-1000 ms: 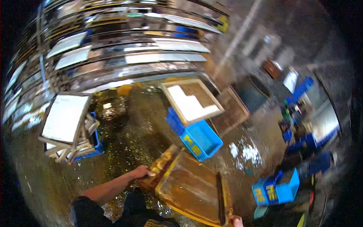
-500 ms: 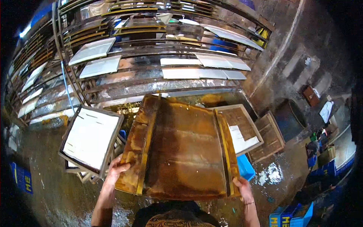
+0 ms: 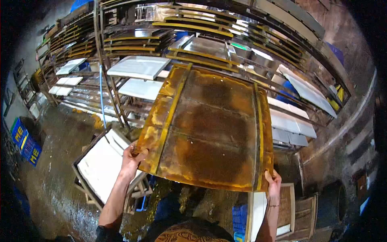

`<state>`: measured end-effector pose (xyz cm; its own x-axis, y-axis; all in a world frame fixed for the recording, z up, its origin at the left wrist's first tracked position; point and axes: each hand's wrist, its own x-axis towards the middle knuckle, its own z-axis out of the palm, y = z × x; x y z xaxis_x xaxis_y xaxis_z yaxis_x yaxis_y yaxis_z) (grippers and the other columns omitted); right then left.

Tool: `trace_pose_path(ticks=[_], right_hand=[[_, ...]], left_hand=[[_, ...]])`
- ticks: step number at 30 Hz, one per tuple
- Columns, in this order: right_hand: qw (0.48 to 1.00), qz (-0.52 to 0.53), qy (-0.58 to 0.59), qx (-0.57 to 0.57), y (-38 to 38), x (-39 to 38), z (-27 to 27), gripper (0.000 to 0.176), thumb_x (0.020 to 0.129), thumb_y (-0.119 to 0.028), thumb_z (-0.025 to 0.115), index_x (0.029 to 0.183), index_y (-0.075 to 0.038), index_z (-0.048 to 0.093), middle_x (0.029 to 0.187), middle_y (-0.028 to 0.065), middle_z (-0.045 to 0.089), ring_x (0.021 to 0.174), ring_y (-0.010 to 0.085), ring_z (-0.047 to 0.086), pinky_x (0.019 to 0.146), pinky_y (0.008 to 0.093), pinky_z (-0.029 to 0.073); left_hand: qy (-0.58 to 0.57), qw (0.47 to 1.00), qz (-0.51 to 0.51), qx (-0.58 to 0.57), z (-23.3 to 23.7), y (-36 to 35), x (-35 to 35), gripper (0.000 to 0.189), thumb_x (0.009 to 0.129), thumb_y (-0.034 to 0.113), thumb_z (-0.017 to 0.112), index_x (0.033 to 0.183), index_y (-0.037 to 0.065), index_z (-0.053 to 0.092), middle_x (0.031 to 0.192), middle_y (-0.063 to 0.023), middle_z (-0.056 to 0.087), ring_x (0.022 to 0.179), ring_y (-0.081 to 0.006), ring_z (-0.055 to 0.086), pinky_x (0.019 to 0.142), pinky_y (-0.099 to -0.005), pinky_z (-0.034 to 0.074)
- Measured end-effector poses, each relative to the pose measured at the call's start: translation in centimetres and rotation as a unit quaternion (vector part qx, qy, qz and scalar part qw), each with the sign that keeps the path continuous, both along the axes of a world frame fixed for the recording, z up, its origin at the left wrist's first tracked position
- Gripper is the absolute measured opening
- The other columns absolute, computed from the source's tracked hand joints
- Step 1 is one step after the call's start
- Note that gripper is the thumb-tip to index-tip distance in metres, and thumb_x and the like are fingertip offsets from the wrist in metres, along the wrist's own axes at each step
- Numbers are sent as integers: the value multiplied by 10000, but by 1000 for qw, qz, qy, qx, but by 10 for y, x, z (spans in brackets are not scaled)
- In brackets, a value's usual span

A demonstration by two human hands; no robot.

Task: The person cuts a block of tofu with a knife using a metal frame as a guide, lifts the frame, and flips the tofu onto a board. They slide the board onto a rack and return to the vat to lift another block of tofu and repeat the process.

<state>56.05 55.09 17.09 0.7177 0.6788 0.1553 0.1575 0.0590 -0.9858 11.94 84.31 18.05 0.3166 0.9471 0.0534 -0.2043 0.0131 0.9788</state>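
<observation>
A large brown wooden board (image 3: 213, 133), wet-looking and stained, with a yellowish batten along each side, is held out before me. My left hand (image 3: 135, 157) grips its near left corner, thumb on top. At the near right corner, my right hand (image 3: 273, 180) has its fingers closed on the edge. The board's far edge overlaps the shelves of a rack (image 3: 201, 54) in this view. Below and beside my left arm stands a wooden frame filled with a white sheet (image 3: 102, 163), on top of a stack of frames.
White slabs (image 3: 139, 66) lie on the rack's rails, with stacked boards (image 3: 133, 42) on upper levels. A light blue hose (image 3: 101, 97) hangs by a post. Blue crates (image 3: 25, 141) stand at left. Wooden trays (image 3: 287, 201) lie low at right, on the wet floor (image 3: 56, 161).
The board has risen and moved forward toward the rack, still in both hands. My view has tilted up and turned, so more of the upper rack shows.
</observation>
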Motion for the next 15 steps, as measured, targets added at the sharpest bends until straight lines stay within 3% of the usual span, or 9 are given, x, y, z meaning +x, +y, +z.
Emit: trace_pose_path(ticks=[3, 4, 5, 7, 9, 10, 11, 13, 15], right_hand=[[999, -30, 20, 2, 82, 26, 25, 293, 851, -184, 714, 1078, -7, 659, 947, 10, 643, 889, 114, 571, 812, 275, 435], [999, -13, 43, -3, 114, 35, 42, 333, 839, -209, 733, 1095, -9, 659, 965, 34, 651, 913, 134, 585, 839, 294, 447], [995, -71, 64, -2, 149, 34, 66, 364, 829, -217, 743, 1116, -11, 654, 1027, 63, 650, 969, 159, 589, 866, 324, 460], [997, -25, 76, -23, 214, 78, 85, 396, 834, -242, 722, 1149, -15, 644, 1100, 92, 645, 1016, 185, 592, 877, 345, 463], [996, -67, 13, -58, 283, 95, 125, 421, 841, -265, 690, 1189, -33, 634, 1136, 91, 648, 1035, 203, 599, 896, 369, 464], [991, 36, 129, 3, 319, 140, 122, 446, 835, -271, 672, 1216, -45, 620, 1160, 89, 648, 1056, 230, 597, 931, 439, 458], [993, 0, 113, 34, 361, 183, 118, 427, 823, -241, 666, 1200, -46, 621, 1129, 89, 649, 1056, 241, 595, 916, 506, 470], [983, 38, 91, 153, 426, 196, 130, 392, 819, -198, 653, 1177, -39, 625, 1086, 97, 644, 1023, 238, 604, 835, 489, 516], [983, -49, 35, 171, 487, 195, 126, 318, 882, -138, 604, 1176, -19, 622, 1011, 67, 641, 953, 192, 604, 700, 376, 545]], left_hand=[[12, 995, 17, 94, 18, 63, 25, 498, 830, 71, 712, 1279, -34, 525, 1146, -107, 644, 1034, -186, 601, 919, -330, 479], [34, 996, 14, 79, 28, 98, 37, 492, 814, 48, 685, 1268, -50, 524, 1146, -132, 640, 1035, -202, 603, 931, -336, 478], [50, 997, 10, 65, 39, 133, 51, 487, 798, 26, 658, 1258, -66, 523, 1146, -157, 635, 1037, -219, 606, 943, -343, 476], [15, 997, 72, 31, 57, 205, 86, 445, 757, 4, 608, 1184, -107, 547, 1109, -198, 631, 994, -239, 621, 904, -342, 502], [55, 991, 118, -24, 124, 241, 126, 366, 761, 17, 596, 1095, -130, 572, 1070, -216, 626, 931, -238, 628, 833, -344, 533], [-15, 999, 46, -8, 120, 295, 137, 340, 773, 29, 600, 1075, -124, 581, 1042, -206, 633, 894, -227, 629, 793, -342, 537], [-83, 996, -26, 8, 108, 356, 155, 314, 785, 40, 604, 1055, -118, 590, 1014, -196, 640, 858, -216, 630, 754, -339, 540], [-118, 992, 37, 11, 106, 435, 201, 297, 811, 69, 616, 1068, -80, 605, 968, -155, 660, 796, -204, 624, 715, -328, 529], [-69, 992, 92, 58, 117, 465, 243, 228, 866, 68, 599, 1074, -13, 645, 1037, -115, 663, 817, -184, 655, 683, -299, 556]])
